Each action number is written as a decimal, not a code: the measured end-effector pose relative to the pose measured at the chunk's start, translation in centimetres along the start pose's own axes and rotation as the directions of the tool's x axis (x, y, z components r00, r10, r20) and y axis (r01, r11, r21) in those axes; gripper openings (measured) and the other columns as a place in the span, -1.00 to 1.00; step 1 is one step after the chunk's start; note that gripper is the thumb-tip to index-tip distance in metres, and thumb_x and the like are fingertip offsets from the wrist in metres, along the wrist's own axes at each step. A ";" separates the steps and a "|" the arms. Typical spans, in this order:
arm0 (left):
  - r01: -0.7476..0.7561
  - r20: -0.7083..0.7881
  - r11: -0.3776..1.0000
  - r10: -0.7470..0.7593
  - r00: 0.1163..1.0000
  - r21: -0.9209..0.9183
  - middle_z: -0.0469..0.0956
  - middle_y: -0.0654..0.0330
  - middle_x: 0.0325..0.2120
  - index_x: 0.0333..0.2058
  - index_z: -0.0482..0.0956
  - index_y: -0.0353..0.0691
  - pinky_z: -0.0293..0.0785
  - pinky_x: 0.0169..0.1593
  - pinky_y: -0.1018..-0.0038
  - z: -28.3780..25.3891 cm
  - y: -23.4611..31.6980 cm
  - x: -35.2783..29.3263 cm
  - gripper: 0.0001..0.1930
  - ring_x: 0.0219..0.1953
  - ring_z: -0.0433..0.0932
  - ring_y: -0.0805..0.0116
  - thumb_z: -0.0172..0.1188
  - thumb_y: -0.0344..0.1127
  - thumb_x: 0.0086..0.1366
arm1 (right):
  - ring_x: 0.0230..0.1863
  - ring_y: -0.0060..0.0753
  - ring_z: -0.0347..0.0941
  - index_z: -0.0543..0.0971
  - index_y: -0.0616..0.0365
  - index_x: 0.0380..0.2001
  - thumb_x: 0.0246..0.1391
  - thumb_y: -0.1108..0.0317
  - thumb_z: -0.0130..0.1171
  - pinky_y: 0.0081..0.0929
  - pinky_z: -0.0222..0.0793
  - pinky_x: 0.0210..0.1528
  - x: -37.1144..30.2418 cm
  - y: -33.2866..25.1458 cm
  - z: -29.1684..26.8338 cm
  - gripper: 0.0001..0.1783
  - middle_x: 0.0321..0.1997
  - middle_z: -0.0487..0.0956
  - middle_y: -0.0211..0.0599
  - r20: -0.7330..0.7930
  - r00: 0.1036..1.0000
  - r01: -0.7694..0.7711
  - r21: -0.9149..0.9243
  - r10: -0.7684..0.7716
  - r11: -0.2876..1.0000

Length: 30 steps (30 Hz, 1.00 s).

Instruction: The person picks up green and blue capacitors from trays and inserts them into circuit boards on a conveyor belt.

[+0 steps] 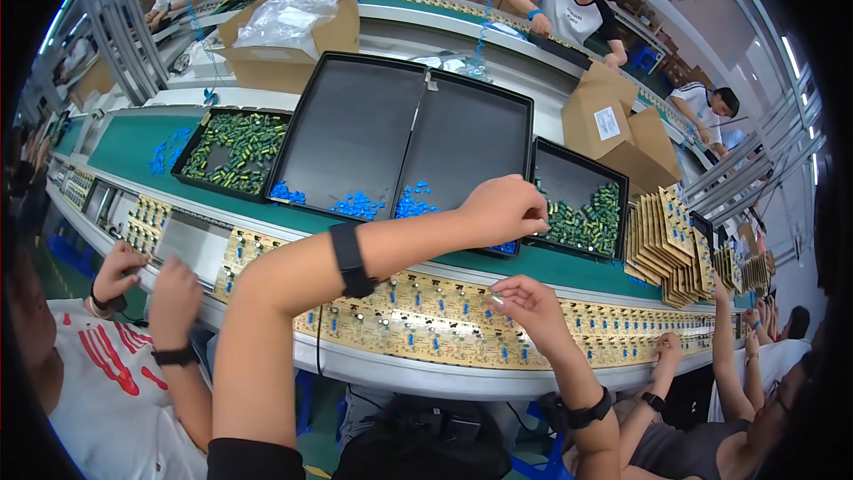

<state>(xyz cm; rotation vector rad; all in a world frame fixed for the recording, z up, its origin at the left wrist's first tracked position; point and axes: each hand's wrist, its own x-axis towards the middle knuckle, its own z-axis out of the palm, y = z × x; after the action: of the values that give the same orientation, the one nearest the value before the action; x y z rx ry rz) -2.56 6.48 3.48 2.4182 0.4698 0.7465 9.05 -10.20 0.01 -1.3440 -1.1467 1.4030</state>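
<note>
My left hand [505, 211] reaches across to the right, above the edge of a black tray [551, 153] of small green cylindrical components [588, 224]. Its fingers are curled together, and whatever they hold is hidden. Lower down, my right hand [531, 307] is over a row of tan circuit boards [426, 311], its thumb and fingertips closed near the boards. A small shiny spot shows at those fingertips; I cannot make out what it is. Blue and clear parts stand on the boards. Black bands circle both wrists. Loose blue components [358, 205] lie in a large black tray [346, 116] beside my left forearm.
Another tray of green components [233, 153] stands left on the green belt [124, 144]. Stacked boards [662, 244] are at the right, with cardboard boxes [613, 120] behind. Co-workers' hands [173, 293] work close on my left, others [668, 351] on my right.
</note>
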 end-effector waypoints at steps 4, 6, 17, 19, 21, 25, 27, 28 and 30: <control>0.097 0.054 0.991 -0.092 0.994 -0.094 0.55 0.22 -0.52 -0.43 0.63 -0.14 0.41 -0.25 0.36 -2.3 -0.3 -3.0 -0.81 -0.36 0.49 0.25 0.23 -0.15 0.12 | -0.22 -0.56 0.53 0.48 0.29 -0.15 0.10 0.55 0.10 -0.68 0.40 -0.25 0.1 -0.2 0.0 -0.79 -0.26 0.59 -0.25 0.009 0.997 -0.074 -0.017 0.074 0.997; 0.221 0.131 0.958 -0.199 0.971 -0.185 0.58 0.18 -0.49 -0.40 0.64 -0.18 0.43 -0.28 0.40 -2.9 -0.5 -4.1 -0.81 -0.38 0.52 0.29 0.24 -0.18 0.13 | -0.21 -0.53 0.54 0.47 0.29 -0.15 0.12 0.54 0.09 -0.67 0.40 -0.24 0.2 0.2 0.1 -0.80 -0.25 0.60 -0.22 0.008 0.997 -0.083 -0.029 0.083 0.996; 0.319 0.173 0.925 -0.286 0.942 -0.206 0.60 0.16 -0.49 -0.37 0.64 -0.27 0.44 -0.30 0.47 -5.2 -0.3 -7.9 -0.80 -0.42 0.53 0.39 0.24 -0.25 0.13 | -0.30 -0.30 0.34 0.59 0.15 -0.44 -0.10 0.41 0.28 -0.44 0.31 -0.32 1.5 0.0 2.4 -0.89 -0.44 0.42 -0.34 0.005 0.959 0.192 -0.749 -0.285 0.634; 0.320 0.171 0.924 -0.288 0.942 -0.209 0.60 0.16 -0.49 -0.38 0.64 -0.27 0.44 -0.30 0.47 -5.3 -0.4 -8.1 -0.80 -0.43 0.53 0.40 0.24 -0.25 0.13 | -0.31 -0.31 0.34 0.59 0.14 -0.44 -0.10 0.42 0.28 -0.44 0.30 -0.32 1.8 0.2 2.4 -0.89 -0.44 0.42 -0.34 -0.003 0.961 0.179 -0.756 -0.277 0.630; 0.310 0.152 0.925 -0.281 0.948 -0.221 0.59 0.17 -0.51 -0.39 0.64 -0.26 0.44 -0.31 0.48 -5.3 -0.4 -8.3 -0.81 -0.44 0.53 0.41 0.24 -0.25 0.13 | -0.32 -0.32 0.34 0.59 0.14 -0.43 -0.10 0.42 0.28 -0.43 0.29 -0.31 1.9 0.2 2.5 -0.89 -0.45 0.42 -0.34 -0.011 0.963 0.168 -0.761 -0.271 0.627; 0.311 0.113 0.917 -0.291 0.950 -0.250 0.58 0.10 -0.55 -0.43 0.64 -0.27 0.45 -0.32 0.43 -5.2 -0.5 -8.6 -0.82 -0.47 0.55 0.30 0.22 -0.27 0.08 | -0.34 -0.30 0.32 0.59 0.16 -0.44 -0.11 0.44 0.28 -0.41 0.27 -0.32 2.1 0.0 2.5 -0.89 -0.45 0.41 -0.31 0.022 0.953 0.204 -0.787 -0.303 0.582; 0.358 0.127 0.900 -0.336 0.933 -0.250 0.58 0.11 -0.55 -0.43 0.64 -0.28 0.44 -0.32 0.45 -5.2 -0.8 -8.8 -0.83 -0.47 0.55 0.32 0.22 -0.29 0.07 | -0.36 -0.29 0.30 0.59 0.18 -0.43 -0.12 0.46 0.27 -0.42 0.26 -0.33 2.1 -0.1 2.4 -0.89 -0.45 0.41 -0.28 0.051 0.940 0.240 -0.802 -0.337 0.547; 0.357 0.128 0.900 -0.335 0.934 -0.249 0.58 0.11 -0.55 -0.43 0.64 -0.28 0.44 -0.32 0.45 -5.1 -1.0 -8.9 -0.83 -0.47 0.55 0.32 0.22 -0.29 0.07 | -0.35 -0.26 0.31 0.58 0.17 -0.44 -0.12 0.45 0.27 -0.39 0.26 -0.32 2.2 -0.1 2.4 -0.89 -0.44 0.41 -0.28 0.080 0.929 0.271 -0.812 -0.362 0.517; 0.373 0.134 0.880 -0.348 0.928 -0.296 0.59 0.14 -0.53 -0.40 0.65 -0.27 0.44 -0.32 0.48 -5.2 -1.2 -9.1 -0.84 -0.46 0.55 0.38 0.22 -0.32 0.07 | -0.34 -0.23 0.31 0.58 0.17 -0.44 -0.13 0.44 0.27 -0.36 0.26 -0.30 2.2 -0.2 2.3 -0.89 -0.44 0.42 -0.28 0.106 0.916 0.301 -0.819 -0.387 0.489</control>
<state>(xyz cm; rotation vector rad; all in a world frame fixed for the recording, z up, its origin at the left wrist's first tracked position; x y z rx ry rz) -13.03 5.22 2.61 1.9738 0.6903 0.5162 6.59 -8.11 -0.28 -1.6236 -2.0244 0.4365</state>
